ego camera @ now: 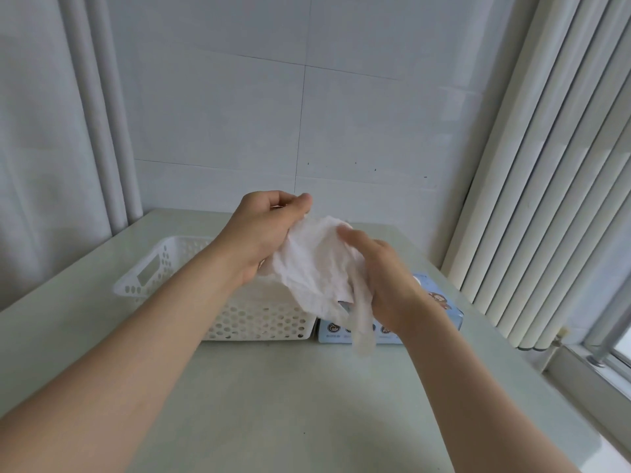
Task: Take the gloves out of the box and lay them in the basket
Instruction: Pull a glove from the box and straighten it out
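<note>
Gloves (314,268), bunched, are held above the basket (259,319) by both hands: fingers of the left hand (269,230) are curled round the top, those of the right hand (389,285) round the lower side. The box (440,302) is set just right of the basket.

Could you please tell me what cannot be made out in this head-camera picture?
- Inside of the basket, head view: hidden by the left hand, its forearm and the glove, so its contents cannot be told.
- Opening of the box: covered by the right hand.
- Print on the box: too small to read.
- Whether one glove or several are held: crumpled and blurred.
</note>
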The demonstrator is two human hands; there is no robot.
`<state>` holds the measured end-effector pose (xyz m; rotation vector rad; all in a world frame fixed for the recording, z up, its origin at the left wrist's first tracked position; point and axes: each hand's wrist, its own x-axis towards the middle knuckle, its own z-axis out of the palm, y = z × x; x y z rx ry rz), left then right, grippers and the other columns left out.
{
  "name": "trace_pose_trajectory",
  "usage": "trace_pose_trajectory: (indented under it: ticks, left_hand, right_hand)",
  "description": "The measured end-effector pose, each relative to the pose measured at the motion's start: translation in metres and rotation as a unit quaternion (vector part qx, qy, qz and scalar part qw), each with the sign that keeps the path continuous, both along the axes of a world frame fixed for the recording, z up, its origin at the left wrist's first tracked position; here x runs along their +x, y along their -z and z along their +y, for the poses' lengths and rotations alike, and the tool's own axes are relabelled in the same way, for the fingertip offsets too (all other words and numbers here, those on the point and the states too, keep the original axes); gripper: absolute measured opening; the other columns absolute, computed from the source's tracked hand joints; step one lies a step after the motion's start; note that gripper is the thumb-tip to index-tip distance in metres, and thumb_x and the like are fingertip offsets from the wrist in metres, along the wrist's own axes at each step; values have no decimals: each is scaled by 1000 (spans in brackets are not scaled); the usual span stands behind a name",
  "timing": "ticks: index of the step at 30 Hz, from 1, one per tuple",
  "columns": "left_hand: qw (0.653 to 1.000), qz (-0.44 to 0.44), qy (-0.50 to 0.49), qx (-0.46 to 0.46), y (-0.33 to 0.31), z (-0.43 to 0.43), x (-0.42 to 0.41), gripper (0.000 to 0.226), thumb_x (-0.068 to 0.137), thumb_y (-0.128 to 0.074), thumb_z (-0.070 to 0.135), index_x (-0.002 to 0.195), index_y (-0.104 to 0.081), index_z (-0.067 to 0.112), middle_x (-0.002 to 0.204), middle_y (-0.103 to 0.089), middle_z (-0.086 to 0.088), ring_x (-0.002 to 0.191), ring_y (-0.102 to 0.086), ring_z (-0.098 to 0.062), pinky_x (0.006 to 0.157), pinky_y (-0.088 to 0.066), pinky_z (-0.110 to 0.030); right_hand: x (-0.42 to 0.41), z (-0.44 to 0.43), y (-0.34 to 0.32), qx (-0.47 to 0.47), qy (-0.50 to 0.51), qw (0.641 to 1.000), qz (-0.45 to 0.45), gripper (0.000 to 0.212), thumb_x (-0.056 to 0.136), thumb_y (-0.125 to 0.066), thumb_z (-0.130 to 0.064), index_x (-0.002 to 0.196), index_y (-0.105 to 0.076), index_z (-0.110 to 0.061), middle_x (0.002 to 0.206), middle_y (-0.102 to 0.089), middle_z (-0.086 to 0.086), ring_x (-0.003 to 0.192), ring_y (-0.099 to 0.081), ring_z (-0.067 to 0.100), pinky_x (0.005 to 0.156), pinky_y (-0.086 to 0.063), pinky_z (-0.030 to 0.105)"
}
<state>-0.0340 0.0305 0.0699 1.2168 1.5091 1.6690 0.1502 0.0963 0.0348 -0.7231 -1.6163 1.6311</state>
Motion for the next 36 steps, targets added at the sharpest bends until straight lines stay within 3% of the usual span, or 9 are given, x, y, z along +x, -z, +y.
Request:
trace_pose_trajectory:
  ticks: [5,7,10,15,19,22,26,30,36]
  left_hand:
    - [980,187,-70,24,2,-2,-21,33,98,-70,45,89,-77,14,66,-53,11,59,-47,-6,61,-39,-21]
    - [972,223,-67,19,2,-3,-30,31,95,-74,47,87,-78,17,64,-51,12,58,-46,-6,60,-38,-21]
    - [969,241,-47,-11,1,-7,-40,30,87,-80,52,91,-80,22,61,-60,15,55,-52,-3,55,-39,-18]
    - [969,245,-34,-24,-2,-11,-58,16,90,-82,39,96,-81,24,75,-68,-4,73,-63,-12,69,-47,-26]
    - [963,261,-57,-39,-4,-11,-69,13,101,-69,22,98,-81,27,82,-73,7,73,-65,-11,70,-48,-27]
    - [958,271,-79,-49,-3,-8,-76,25,104,-59,18,95,-79,28,89,-74,6,85,-68,-14,73,-51,-29]
    - [935,321,-124,-78,2,-7,-87,22,109,-51,17,104,-72,23,90,-57,4,80,-56,-11,62,-40,-26]
    - [891,407,-141,-144,9,-12,-107,14,107,-55,19,105,-68,23,96,-54,1,92,-54,-22,79,-40,-30]
    - [839,464,-166,-231,26,-20,-130,12,105,-55,14,109,-62,22,118,-60,-4,99,-61,-25,86,-52,-38]
  right_hand:
    - [-1,3,6,127,88,983,-95,31,96,-73,-37,81,-77,-9,76,-66,11,69,-59,30,71,-51,39]
    - [-4,1,7,143,123,977,-101,25,97,-72,-36,87,-81,-15,83,-78,12,78,-70,41,77,-64,46]
    - [-9,-1,6,169,180,964,-100,17,97,-72,-32,92,-83,-20,82,-80,5,87,-76,33,82,-64,53]
    - [-17,5,2,282,281,904,-153,18,95,-75,-37,85,-83,-23,68,-73,-12,71,-69,9,72,-59,31]
    - [-28,14,-1,372,251,863,-232,17,103,-66,-20,101,-82,-15,79,-68,-15,80,-65,11,64,-38,3]
    - [-42,19,-5,375,253,856,-250,18,106,-60,-15,108,-78,-13,90,-74,-1,87,-65,20,66,-43,18]
    - [-62,24,-11,370,254,856,-257,14,104,-66,-22,111,-75,-14,92,-73,5,84,-61,18,64,-43,28]
    - [-85,31,-13,393,224,842,-294,21,100,-73,-30,117,-71,-18,96,-72,8,80,-58,21,73,-52,35]
    - [-119,38,-9,415,130,838,-329,20,96,-78,-24,114,-73,-16,93,-75,6,83,-71,23,79,-61,42]
